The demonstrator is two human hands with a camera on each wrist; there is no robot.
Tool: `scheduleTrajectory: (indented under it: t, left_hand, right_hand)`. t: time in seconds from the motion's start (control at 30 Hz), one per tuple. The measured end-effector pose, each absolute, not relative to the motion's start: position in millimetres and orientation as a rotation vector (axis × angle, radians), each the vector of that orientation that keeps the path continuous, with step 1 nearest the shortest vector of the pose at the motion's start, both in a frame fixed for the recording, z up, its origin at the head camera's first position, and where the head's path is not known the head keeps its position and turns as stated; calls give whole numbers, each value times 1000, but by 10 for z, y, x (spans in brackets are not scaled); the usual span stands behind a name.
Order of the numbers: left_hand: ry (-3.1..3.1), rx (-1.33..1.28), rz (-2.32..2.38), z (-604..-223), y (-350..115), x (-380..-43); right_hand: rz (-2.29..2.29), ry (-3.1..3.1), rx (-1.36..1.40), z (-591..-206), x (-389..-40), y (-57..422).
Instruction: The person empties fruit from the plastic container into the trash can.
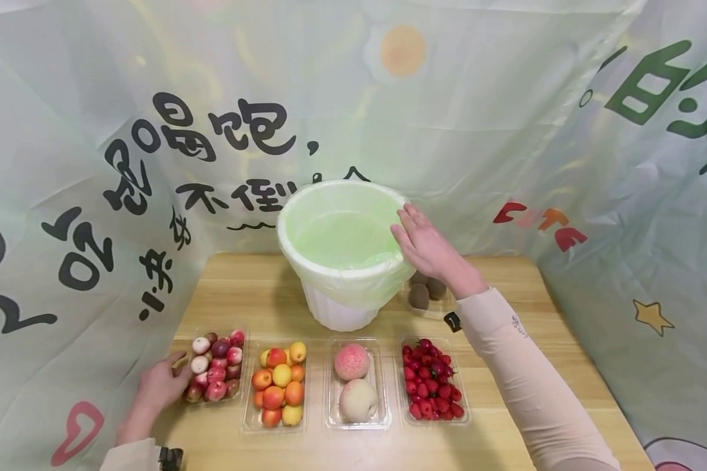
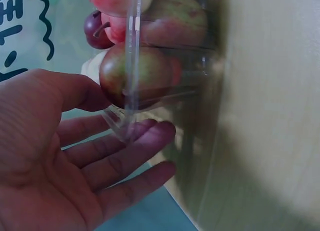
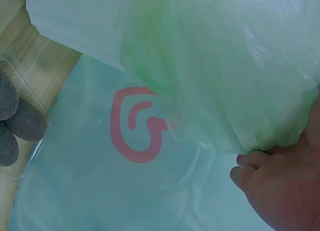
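My left hand [image 1: 160, 386] is at the left side of a clear plastic box of plum-like fruit [image 1: 217, 366]. In the left wrist view, the thumb lies over the box's rim [image 2: 132, 66] against a dark reddish fruit [image 2: 135, 76], with the fingers on the other side of the edge. Farther back stands a white bin [image 1: 336, 297], lined with a pale green plastic bag [image 1: 347, 229]. My right hand [image 1: 430, 245] rests at the bin's right rim, its fingers extended. The right wrist view has this hand [image 3: 285, 186] touching the bag's lower edge.
Along the front of the wooden table [image 1: 241, 281] stand clear boxes of orange-yellow fruit [image 1: 281, 375], two peaches [image 1: 358, 400] and red berries [image 1: 433, 386]. Several brown kiwi-like fruits [image 1: 419, 296] sit in a box right of the bin. Printed cloth walls [image 1: 477, 131] surround the table.
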State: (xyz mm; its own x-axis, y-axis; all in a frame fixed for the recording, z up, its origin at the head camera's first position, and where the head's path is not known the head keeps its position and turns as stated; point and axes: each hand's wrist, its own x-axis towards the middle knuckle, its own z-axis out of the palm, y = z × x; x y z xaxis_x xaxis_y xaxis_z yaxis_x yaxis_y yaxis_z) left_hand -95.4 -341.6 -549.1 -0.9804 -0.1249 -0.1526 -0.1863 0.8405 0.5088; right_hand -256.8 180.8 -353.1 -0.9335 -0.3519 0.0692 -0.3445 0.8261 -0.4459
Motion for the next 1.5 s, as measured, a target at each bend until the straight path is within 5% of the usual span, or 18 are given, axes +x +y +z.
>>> scheduleTrajectory:
  t: [0.87,1.5]
  left_hand:
    - [2797,-228,993,-5558,-3498,-867]
    - [2875,-231,987,-5046,-3418,-1033]
  right_hand:
    - [-669,2966,-599,-3466,-2554,1727]
    - [-678,2972,-573,-3482,-2525,1814]
